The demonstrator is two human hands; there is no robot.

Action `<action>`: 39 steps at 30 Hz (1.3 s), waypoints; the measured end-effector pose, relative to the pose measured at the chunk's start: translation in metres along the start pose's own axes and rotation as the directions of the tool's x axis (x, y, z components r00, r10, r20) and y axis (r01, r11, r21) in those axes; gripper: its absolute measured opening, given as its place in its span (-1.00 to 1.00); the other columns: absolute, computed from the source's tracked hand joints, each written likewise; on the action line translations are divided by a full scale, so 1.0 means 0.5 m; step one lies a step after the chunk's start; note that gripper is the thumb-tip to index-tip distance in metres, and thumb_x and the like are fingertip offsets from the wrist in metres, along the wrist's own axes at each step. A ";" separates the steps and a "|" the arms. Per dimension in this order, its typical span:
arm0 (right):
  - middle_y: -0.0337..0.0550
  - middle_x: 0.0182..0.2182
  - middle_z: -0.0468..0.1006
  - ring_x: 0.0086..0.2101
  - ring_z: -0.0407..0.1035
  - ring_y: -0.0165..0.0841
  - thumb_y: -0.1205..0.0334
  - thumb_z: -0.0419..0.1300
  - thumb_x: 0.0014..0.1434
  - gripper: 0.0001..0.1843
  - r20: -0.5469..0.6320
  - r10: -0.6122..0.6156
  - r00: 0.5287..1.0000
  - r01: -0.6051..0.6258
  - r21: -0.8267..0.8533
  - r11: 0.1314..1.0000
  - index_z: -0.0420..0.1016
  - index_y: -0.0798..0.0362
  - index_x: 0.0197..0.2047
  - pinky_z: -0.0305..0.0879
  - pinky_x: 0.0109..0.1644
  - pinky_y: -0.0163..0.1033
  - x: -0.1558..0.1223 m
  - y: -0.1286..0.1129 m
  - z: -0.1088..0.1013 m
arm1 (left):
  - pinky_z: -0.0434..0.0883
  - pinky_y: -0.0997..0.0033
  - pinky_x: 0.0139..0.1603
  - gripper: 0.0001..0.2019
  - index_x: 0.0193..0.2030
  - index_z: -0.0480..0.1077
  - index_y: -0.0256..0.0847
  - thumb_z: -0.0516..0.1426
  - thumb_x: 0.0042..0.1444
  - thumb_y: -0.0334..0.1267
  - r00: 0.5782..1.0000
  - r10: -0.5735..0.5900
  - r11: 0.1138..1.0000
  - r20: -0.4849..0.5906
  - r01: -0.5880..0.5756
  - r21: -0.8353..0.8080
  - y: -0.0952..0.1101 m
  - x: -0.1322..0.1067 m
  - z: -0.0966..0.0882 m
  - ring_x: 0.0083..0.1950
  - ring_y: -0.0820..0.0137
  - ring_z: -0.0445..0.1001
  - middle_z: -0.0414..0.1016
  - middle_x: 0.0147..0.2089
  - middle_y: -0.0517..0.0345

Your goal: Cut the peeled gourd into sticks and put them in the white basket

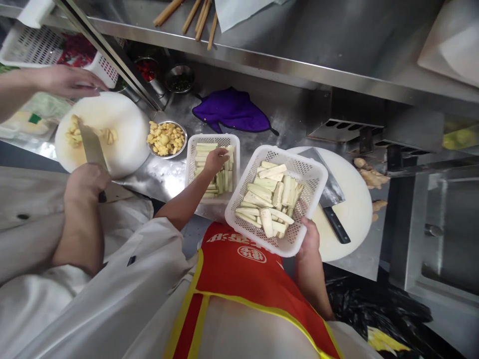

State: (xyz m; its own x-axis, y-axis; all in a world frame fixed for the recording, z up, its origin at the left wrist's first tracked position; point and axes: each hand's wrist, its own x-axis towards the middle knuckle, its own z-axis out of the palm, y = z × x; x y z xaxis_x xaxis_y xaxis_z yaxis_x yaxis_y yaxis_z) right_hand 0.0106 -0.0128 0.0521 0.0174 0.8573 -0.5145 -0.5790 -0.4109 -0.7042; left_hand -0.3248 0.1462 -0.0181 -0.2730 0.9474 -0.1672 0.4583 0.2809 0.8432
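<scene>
My right hand [310, 240] grips the near rim of a white perforated basket [299, 169], held tilted above the counter and filled with several pale peeled vegetable strips [269, 199]. My left hand [215, 159] reaches into a second white basket [194, 149] standing on the steel counter. Its fingers are curled around some of the cut strips [222, 179] lying there. A round white cutting board [355, 209] with a cleaver [331, 199] on it lies behind the held basket.
On my left a co-worker in white holds a cleaver [92, 147] over another round board [119, 129] with ginger pieces; their other hand [67, 80] rests at its far edge. A steel bowl of yellow chunks [166, 138], a purple cloth [232, 109], ginger roots [370, 177] and a sink [445, 239] are nearby.
</scene>
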 end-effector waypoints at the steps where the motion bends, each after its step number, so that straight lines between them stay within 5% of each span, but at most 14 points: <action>1: -0.26 -0.14 0.71 -0.14 0.62 -0.19 0.19 0.37 -0.12 -0.41 -0.004 -0.002 1.000 0.002 0.006 1.000 0.51 -0.11 0.06 0.58 0.01 -0.09 -0.001 0.001 0.001 | 0.43 0.36 -0.10 -0.78 -0.11 0.55 -0.23 0.22 0.08 -0.31 0.999 -0.039 0.999 -0.027 0.038 -0.035 -0.001 -0.021 0.000 -0.23 0.33 0.54 0.61 -0.20 0.12; 6: -0.26 -0.15 0.71 -0.08 0.61 -0.17 0.18 0.39 -0.15 -0.42 0.005 0.022 1.000 -0.023 0.031 0.999 0.52 -0.10 0.02 0.54 0.11 -0.04 -0.007 -0.001 0.008 | 0.39 0.40 -0.20 -0.83 -0.17 0.50 -0.23 0.20 0.07 -0.35 0.981 -0.128 0.992 -0.143 0.124 -0.039 -0.006 -0.152 0.031 -0.26 0.37 0.50 0.58 -0.24 0.13; 11: -0.22 -0.10 0.71 -0.10 0.62 -0.19 0.16 0.38 -0.13 -0.45 -0.010 0.031 0.999 -0.031 -0.001 1.000 0.53 -0.08 0.01 0.55 0.08 -0.06 -0.004 -0.002 0.006 | 0.38 0.40 -0.17 -0.93 -0.29 0.48 -0.25 0.21 0.04 -0.37 0.998 -0.060 0.994 0.029 0.057 0.095 -0.009 -0.231 0.065 -0.25 0.38 0.46 0.53 -0.26 0.09; 16: -0.24 -0.10 0.70 -0.07 0.60 -0.18 0.15 0.36 -0.12 -0.48 -0.010 -0.014 1.000 0.014 -0.048 0.999 0.53 -0.11 -0.01 0.55 0.08 -0.05 -0.004 -0.003 0.006 | 0.37 0.33 -0.09 -0.90 -0.31 0.49 -0.24 0.13 0.15 -0.39 0.984 0.030 0.950 0.176 -0.083 0.300 -0.015 -0.220 0.053 -0.15 0.29 0.46 0.51 -0.22 0.00; 21: -0.20 -0.09 0.69 -0.03 0.58 -0.12 0.18 0.38 -0.13 -0.41 0.000 -0.042 0.999 0.042 -0.117 0.992 0.52 -0.09 0.05 0.53 0.10 0.00 -0.004 -0.021 0.029 | 0.38 0.32 -0.11 -0.93 -0.32 0.50 -0.25 0.16 0.12 -0.39 0.963 0.034 0.945 0.266 -0.118 0.306 -0.021 -0.188 0.024 -0.18 0.26 0.48 0.53 -0.22 -0.02; 24: -0.20 -0.02 0.67 -0.02 0.57 -0.14 0.21 0.39 -0.12 -0.35 0.039 -0.101 0.994 0.107 -0.209 0.972 0.49 -0.09 0.11 0.54 0.05 -0.04 0.005 -0.040 0.052 | 0.41 0.33 -0.12 -0.81 -0.23 0.51 -0.23 0.10 0.27 -0.22 0.966 0.038 0.979 0.254 -0.086 0.182 -0.011 -0.183 0.005 -0.18 0.27 0.51 0.56 -0.22 0.01; 26: -0.19 0.01 0.65 -0.02 0.56 -0.16 0.22 0.39 -0.11 -0.34 0.081 -0.147 0.986 0.163 -0.266 0.950 0.48 -0.09 0.13 0.54 0.03 -0.07 0.016 -0.053 0.070 | 0.45 0.32 -0.11 -0.67 -0.13 0.52 -0.20 0.05 0.33 -0.02 0.967 0.010 0.997 0.256 0.009 -0.074 0.000 -0.187 -0.007 -0.10 0.24 0.54 0.59 -0.13 0.00; 31: -0.16 -0.01 0.66 -0.01 0.55 -0.11 0.22 0.35 -0.12 -0.32 0.201 -0.195 0.960 0.252 -0.313 0.916 0.48 -0.06 0.15 0.50 0.09 -0.01 0.052 -0.063 0.129 | 0.45 0.15 0.19 -0.43 0.23 0.42 -0.12 0.24 0.17 0.12 0.908 0.060 0.694 0.415 0.260 -0.671 0.034 -0.208 -0.041 0.20 0.10 0.51 0.55 0.17 -0.03; 34: -0.15 -0.01 0.66 0.04 0.53 -0.06 0.15 0.38 -0.13 -0.31 0.268 -0.171 0.948 0.253 -0.309 0.917 0.49 -0.06 0.14 0.47 0.15 0.04 0.070 -0.056 0.172 | 0.44 0.03 0.24 -0.34 0.27 0.37 -0.23 0.30 0.11 0.06 0.890 0.052 0.480 0.453 0.375 -0.793 0.043 -0.211 -0.070 0.14 0.07 0.56 0.61 0.09 -0.10; 39: -0.17 0.24 0.49 0.26 0.33 -0.08 -0.27 0.27 0.13 -0.31 0.436 -0.157 0.886 0.375 -0.477 0.795 0.43 -0.15 0.25 0.32 0.33 0.06 0.064 -0.076 0.238 | 0.53 0.05 0.12 -0.46 0.15 0.45 -0.34 0.29 0.08 -0.08 0.889 -0.065 0.330 0.452 0.447 -0.832 0.036 -0.205 -0.088 -0.03 0.10 0.64 0.66 -0.03 -0.15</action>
State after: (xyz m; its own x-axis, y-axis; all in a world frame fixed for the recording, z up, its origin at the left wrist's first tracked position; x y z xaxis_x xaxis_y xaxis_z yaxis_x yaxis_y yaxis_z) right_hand -0.0636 0.0672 0.1206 -0.2488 0.9595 -0.1325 -0.0644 -0.1529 -0.9861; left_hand -0.3258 0.0475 0.0366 0.1099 0.8938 -0.4348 -0.6742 0.3884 0.6281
